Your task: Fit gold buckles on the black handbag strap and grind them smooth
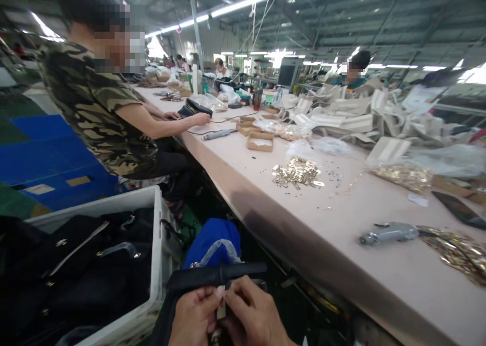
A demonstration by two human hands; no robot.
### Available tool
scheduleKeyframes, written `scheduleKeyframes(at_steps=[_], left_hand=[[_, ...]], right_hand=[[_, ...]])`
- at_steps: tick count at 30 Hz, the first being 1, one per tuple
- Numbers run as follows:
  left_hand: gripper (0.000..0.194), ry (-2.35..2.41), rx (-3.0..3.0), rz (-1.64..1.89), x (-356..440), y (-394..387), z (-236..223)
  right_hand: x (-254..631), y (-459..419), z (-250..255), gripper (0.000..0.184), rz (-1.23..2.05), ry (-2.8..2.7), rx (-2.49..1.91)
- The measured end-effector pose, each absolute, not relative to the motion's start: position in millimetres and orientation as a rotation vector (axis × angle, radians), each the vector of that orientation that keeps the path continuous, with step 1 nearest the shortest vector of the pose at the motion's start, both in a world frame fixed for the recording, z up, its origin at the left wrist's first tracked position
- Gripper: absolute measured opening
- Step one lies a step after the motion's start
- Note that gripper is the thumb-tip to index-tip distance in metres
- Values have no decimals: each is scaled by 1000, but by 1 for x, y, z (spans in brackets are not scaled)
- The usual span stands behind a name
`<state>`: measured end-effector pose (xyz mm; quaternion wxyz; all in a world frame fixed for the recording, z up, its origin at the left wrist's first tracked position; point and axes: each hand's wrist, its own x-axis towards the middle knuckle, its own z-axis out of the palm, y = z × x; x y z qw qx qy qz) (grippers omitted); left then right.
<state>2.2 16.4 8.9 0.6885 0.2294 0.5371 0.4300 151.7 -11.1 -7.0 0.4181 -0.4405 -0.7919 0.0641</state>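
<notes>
At the bottom edge my left hand (194, 313) and my right hand (255, 315) meet on a black bag (212, 276) held below the table's edge. Both pinch a small gold metal fitting (220, 310) between thumbs and fingers, just under the bag's black handle. The bag's lower part hangs out of sight beneath my hands.
A white crate (154, 265) of black bags stands at my left. On the long pale table (266, 194) lie a grey power tool (387, 232), piles of gold fittings (296, 174), small cardboard boxes (260, 140) and white bags. A person in camouflage (102, 108) sits at the left.
</notes>
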Motion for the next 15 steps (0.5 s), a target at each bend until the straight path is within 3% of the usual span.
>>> scheduleKeyframes(at_steps=[4,15], left_hand=[[43,1144,460,935,-3,18,7],[23,1030,155,939,-2,36,15]], right_hand=[[152,-3,4,17,-82,-1975,-983],[140,10,9,15,-75,-2035,-869]])
